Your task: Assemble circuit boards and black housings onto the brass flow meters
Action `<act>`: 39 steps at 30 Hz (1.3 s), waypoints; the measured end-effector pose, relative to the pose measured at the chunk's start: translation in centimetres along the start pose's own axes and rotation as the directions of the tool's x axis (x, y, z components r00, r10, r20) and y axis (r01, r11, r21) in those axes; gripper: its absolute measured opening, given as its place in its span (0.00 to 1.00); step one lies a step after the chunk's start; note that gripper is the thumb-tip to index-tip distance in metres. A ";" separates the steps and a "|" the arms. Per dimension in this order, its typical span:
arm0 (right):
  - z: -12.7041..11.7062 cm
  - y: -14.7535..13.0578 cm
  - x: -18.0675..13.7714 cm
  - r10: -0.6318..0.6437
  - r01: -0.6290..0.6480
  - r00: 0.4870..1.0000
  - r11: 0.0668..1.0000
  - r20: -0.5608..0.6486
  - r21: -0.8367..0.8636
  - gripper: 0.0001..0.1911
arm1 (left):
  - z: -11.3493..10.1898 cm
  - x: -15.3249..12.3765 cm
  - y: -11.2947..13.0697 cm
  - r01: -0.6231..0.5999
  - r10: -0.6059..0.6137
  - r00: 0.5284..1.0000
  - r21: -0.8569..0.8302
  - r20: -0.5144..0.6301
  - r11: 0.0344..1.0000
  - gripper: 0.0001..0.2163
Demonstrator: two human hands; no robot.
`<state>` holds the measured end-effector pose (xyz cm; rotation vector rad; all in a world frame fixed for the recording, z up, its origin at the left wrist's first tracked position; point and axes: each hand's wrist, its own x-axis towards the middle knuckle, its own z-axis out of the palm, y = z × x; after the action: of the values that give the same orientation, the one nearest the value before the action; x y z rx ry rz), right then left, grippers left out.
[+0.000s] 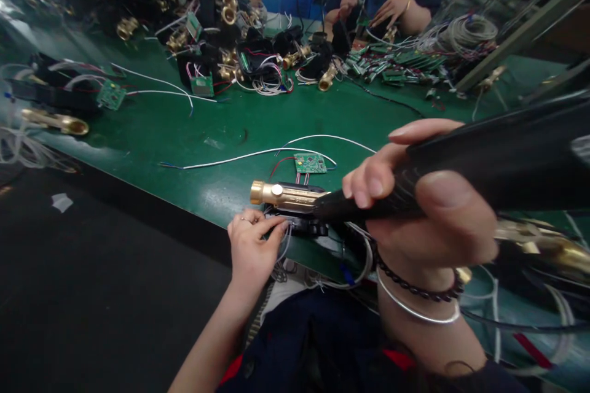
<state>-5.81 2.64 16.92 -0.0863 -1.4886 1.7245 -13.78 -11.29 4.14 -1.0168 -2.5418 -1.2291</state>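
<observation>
Black handheld tool up close, gripped tight in the right hand — its tip is on the brass fitting at the near edge of the desk.
The left hand curls onto the black housing beneath, fingertips pinching it. If the tip skids, I'd fear for those fingers or the thin wires — and the piece could tip off the edge.

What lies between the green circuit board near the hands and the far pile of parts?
Head view: white wires loop just past the circuit board; beyond them, bare green mat up to the pile.
</observation>
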 end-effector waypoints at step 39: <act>1.9 2.7 -1.4 0.088 -0.079 0.991 0.993 0.103 -0.090 0.15 | -0.2 -0.2 0.0 0.039 -0.037 0.998 -0.031 0.056 0.999 0.03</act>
<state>-7.38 0.37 14.55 -0.1039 -1.6587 1.7553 -13.66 -11.55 4.15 -1.0284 -2.6027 -1.2735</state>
